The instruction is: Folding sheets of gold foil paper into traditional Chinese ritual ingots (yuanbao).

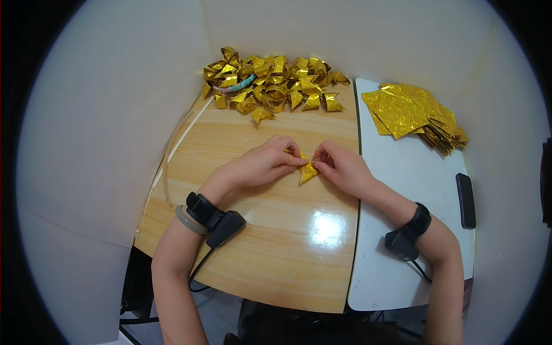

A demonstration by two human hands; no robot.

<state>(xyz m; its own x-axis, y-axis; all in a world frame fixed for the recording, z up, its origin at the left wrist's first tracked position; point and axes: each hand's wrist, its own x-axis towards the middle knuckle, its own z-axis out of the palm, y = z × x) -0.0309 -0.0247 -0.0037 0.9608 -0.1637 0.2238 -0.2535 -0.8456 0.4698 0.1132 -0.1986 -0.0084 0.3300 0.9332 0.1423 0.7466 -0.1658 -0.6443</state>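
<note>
Between my two hands, above the wooden table [270, 230], is a small piece of folded gold foil paper [307, 173], its pointed end toward me. My left hand [270, 161] pinches its left side, fingers closed. From the right, my right hand [344, 168] grips the paper's upper right edge between thumb and fingertips. Parts of the paper are hidden behind my fingers. Beyond my hands, a heap of folded gold paper pieces [275, 95] lies along the back of the table.
A fanned stack of flat gold paper sheets [399, 109] lies on the white tabletop [402, 172] at right, with a black phone-like slab [466, 201] nearer me. A teal and pink band [241, 85] rests on the heap. Pale walls enclose the back and sides.
</note>
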